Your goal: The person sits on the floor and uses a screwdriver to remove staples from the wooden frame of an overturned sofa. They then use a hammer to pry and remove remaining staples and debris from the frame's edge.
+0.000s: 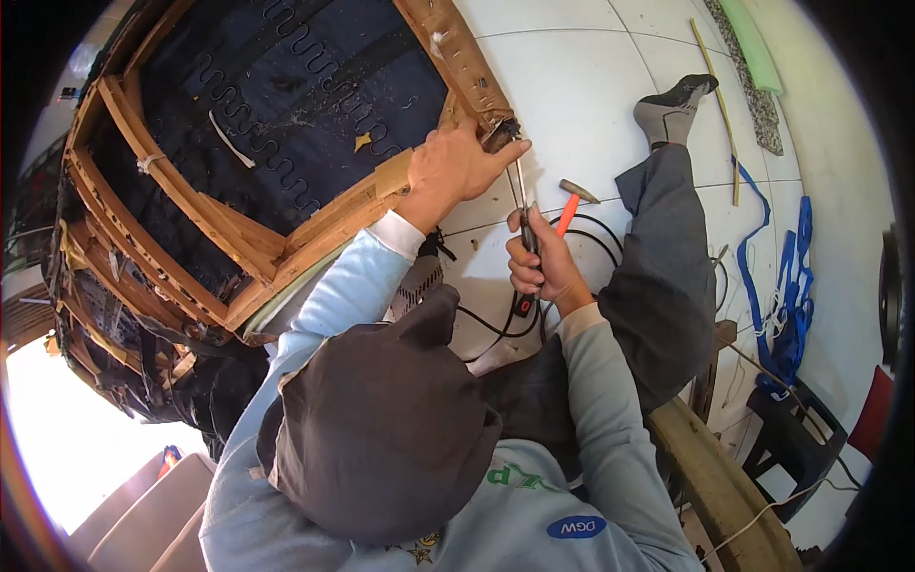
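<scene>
Your right hand (545, 259) was closed around the black-handled tool (528, 246), whose handle showed a red end below your fist, while its thin metal shaft ran up to the corner of the wooden furniture frame (329, 229). The frame lay to your left, its upper part cut off by the top edge, with dark fabric (329, 91) and wavy springs showing inside. Your left hand (453, 164) lay over the frame beside that corner, thumb stretched out toward the shaft; its other fingers were mostly hidden, so I cannot tell whether they gripped the wood. The tool's tip was lost among dark, ragged material at the corner, and I could not make out exactly what it touched. A hammer (569, 212) with a red-orange handle lay just beyond your right hand. A dark cloth cap (381, 429) covered much of the lower middle, hiding what lay beneath it. Near your left sleeve (348, 276), a grey perforated object (416, 286) was partly covered and hard to identify. Glare washed out the lower left.
</scene>
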The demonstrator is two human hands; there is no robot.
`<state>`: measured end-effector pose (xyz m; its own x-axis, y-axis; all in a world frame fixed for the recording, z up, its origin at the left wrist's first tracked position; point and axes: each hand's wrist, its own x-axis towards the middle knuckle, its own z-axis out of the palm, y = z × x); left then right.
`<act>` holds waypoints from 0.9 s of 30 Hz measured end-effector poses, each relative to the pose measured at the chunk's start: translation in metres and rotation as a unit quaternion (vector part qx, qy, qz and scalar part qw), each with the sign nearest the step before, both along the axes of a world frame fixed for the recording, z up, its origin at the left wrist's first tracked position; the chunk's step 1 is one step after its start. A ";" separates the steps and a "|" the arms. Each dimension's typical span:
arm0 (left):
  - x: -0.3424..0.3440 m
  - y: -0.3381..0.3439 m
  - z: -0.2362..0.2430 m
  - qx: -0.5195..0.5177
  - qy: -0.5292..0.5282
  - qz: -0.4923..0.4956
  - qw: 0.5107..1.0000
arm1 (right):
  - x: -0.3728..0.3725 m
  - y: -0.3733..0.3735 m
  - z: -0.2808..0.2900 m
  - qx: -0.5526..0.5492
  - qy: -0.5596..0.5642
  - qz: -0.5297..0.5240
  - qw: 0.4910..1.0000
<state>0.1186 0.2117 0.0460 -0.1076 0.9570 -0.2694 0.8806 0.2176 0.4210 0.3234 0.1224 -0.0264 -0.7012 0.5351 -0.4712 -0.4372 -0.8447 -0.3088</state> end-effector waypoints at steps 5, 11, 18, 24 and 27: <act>0.002 0.004 -0.003 -0.022 -0.017 -0.010 1.000 | -0.026 -0.018 -0.012 0.389 -0.618 -0.085 0.678; 0.001 0.002 -0.006 -0.014 -0.006 -0.010 1.000 | -0.052 -0.016 -0.034 0.358 -0.773 -0.124 0.510; -0.001 0.000 -0.012 0.009 0.002 -0.009 1.000 | -0.046 -0.010 -0.025 0.095 -0.284 -0.048 0.953; -0.008 0.004 0.002 -0.054 -0.097 -0.009 0.994 | -0.045 0.004 0.008 0.036 -0.059 -0.149 0.986; -0.012 -0.017 -0.014 0.219 -0.037 -0.041 0.974 | -0.038 0.006 0.015 0.073 -0.188 -0.302 0.932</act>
